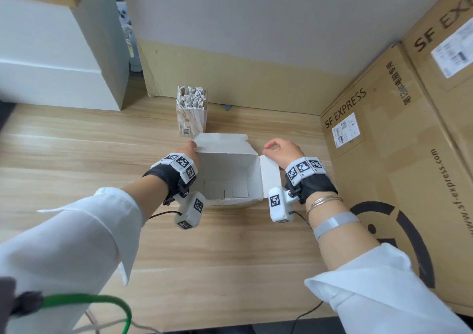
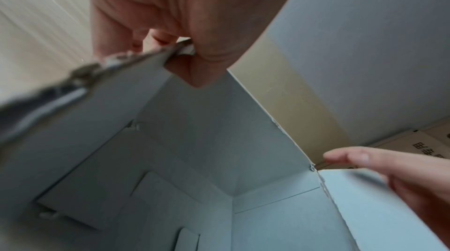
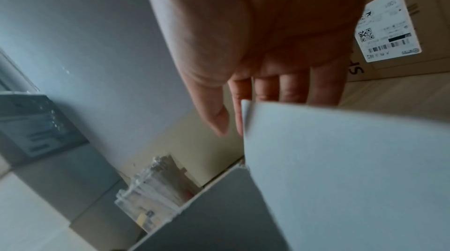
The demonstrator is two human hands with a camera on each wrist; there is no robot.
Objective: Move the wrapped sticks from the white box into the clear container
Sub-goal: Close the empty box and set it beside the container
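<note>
On the wooden counter (image 1: 76, 154), one white box (image 1: 230, 177) is standing open, no sticks showing inside. The left hand (image 1: 190, 151) is pinching its left wall; the right hand (image 1: 281, 151) is grasping its right flap. Behind it, one clear container (image 1: 192, 113) is holding many wrapped sticks (image 1: 190, 96), too many to count.

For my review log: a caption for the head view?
Both hands hold the flaps of the empty white cardboard box; wrapped sticks fill the clear container.

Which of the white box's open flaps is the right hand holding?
The right-side flap; right hand holds its edge. The far flap is by the left hand.
</note>
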